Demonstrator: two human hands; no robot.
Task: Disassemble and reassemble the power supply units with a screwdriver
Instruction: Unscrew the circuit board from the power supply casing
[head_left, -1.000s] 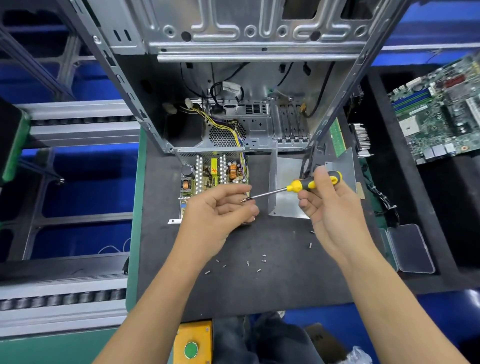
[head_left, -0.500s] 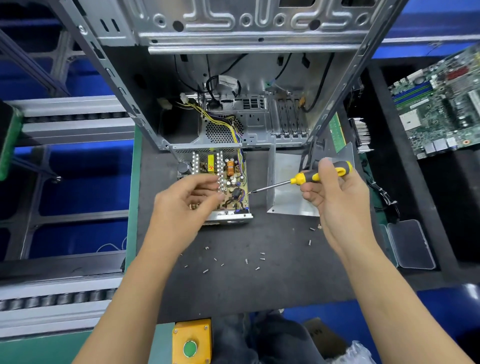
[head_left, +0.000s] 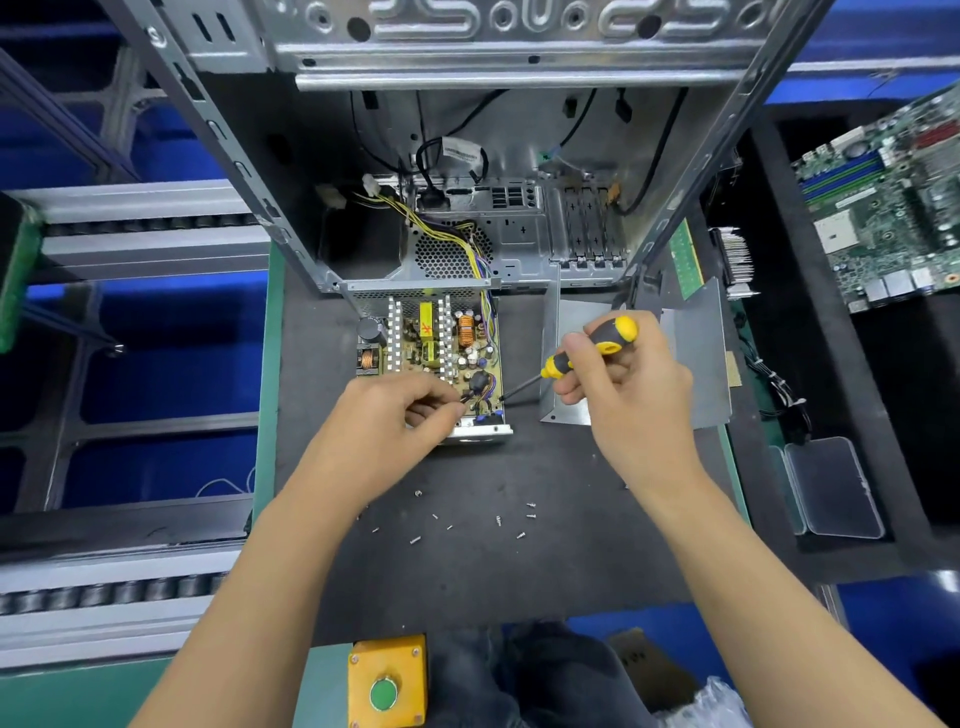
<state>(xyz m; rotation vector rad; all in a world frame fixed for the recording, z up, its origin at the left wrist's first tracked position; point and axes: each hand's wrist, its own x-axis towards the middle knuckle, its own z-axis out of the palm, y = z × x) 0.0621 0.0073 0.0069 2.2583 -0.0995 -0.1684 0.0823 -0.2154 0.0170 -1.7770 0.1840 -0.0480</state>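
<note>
— Power supply unit (head_left: 431, 358)?
— Opened, lying on the dark worktop (head_left: 467, 571) just in front of the empty computer case (head_left: 467, 156). Circuit board exposed: coils, capacitors, two rows of heat-sink fins. Yellow and purple wires running from its far right corner up into the case.

— Left hand (head_left: 384, 431)?
— Resting over the near edge of the unit, fingers curled, fingertips together at the board's near right part. Pinching something small there or just touching, impossible to tell.

— Right hand (head_left: 618, 384)?
— Grip wrapped tight round the black-and-yellow handle of the screwdriver (head_left: 582, 353). Shaft angled down and left, tip at the near right corner of the board, close by the left fingertips.

— Beside the unit?
— Bent metal cover (head_left: 696, 353) to the right, partly behind the right hand. Loose screws (head_left: 498, 519) scattered on the worktop, nearer than the unit, between the two forearms.

— Further out?
— Green motherboard (head_left: 883, 208) at far right, clear plastic box (head_left: 831, 488) below it, yellow box with a green button (head_left: 384, 686) at the near edge.
</note>
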